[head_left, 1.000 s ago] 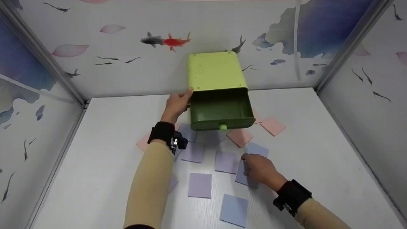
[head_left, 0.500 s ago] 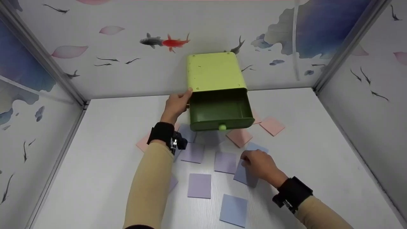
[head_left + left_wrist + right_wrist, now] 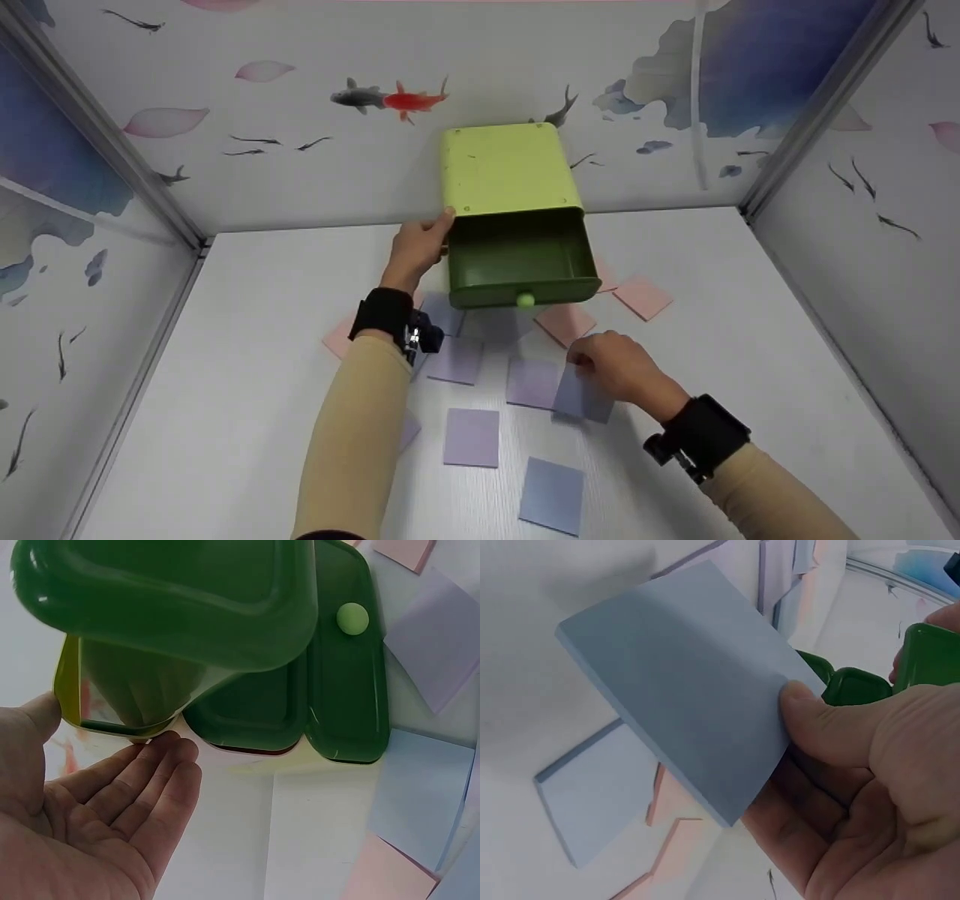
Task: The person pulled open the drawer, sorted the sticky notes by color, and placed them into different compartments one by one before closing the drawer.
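Note:
A light green drawer box point(image 3: 510, 172) stands at the back of the white table, its dark green drawer point(image 3: 521, 262) pulled out, with a round knob point(image 3: 526, 301). My left hand point(image 3: 420, 244) rests against the box's left side, thumb at the top corner. In the left wrist view the left hand point(image 3: 97, 817) shows straight fingers touching the box point(image 3: 172, 607). My right hand point(image 3: 611, 367) pinches a blue note pad point(image 3: 581, 396), tilted just above the table in front of the drawer. The right wrist view shows the thumb on top of this blue pad point(image 3: 682, 712).
Several square note pads lie scattered in front of the drawer: purple ones point(image 3: 471, 436) point(image 3: 532, 381) point(image 3: 455, 360), a blue one point(image 3: 553, 495), pink ones point(image 3: 566, 322) point(image 3: 643, 297) point(image 3: 339, 336). Patterned walls close in the table point(image 3: 247, 360) at the back, left and right.
My right hand has picked the blue pad up off the table and moved it slightly toward the drawer. The left hand has stayed on the box.

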`<control>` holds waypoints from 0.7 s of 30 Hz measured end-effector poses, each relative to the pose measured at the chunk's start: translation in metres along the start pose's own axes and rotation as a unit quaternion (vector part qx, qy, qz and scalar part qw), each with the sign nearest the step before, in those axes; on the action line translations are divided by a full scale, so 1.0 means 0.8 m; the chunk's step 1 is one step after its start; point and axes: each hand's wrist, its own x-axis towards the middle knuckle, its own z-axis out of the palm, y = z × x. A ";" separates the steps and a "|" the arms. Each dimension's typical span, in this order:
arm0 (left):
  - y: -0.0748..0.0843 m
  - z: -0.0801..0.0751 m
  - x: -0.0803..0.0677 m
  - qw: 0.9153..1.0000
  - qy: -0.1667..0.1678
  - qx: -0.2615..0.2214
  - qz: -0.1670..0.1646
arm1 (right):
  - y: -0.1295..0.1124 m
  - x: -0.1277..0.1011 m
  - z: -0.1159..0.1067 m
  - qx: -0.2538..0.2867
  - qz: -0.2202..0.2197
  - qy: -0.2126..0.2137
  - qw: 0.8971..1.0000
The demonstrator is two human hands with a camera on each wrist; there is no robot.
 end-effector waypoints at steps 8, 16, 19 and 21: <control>-0.001 -0.001 -0.001 1.000 0.006 -0.007 0.009 | -0.018 0.013 -0.033 0.000 0.017 -0.018 1.000; -0.002 0.000 0.000 1.000 0.013 -0.018 0.017 | -0.041 0.026 -0.077 -0.027 0.013 -0.018 0.999; -0.002 0.001 0.000 1.000 0.013 -0.020 0.016 | -0.052 0.032 -0.096 -0.044 0.018 -0.027 0.998; -0.002 0.000 0.000 1.000 0.011 -0.021 0.015 | -0.058 0.036 -0.109 -0.052 0.017 -0.032 0.998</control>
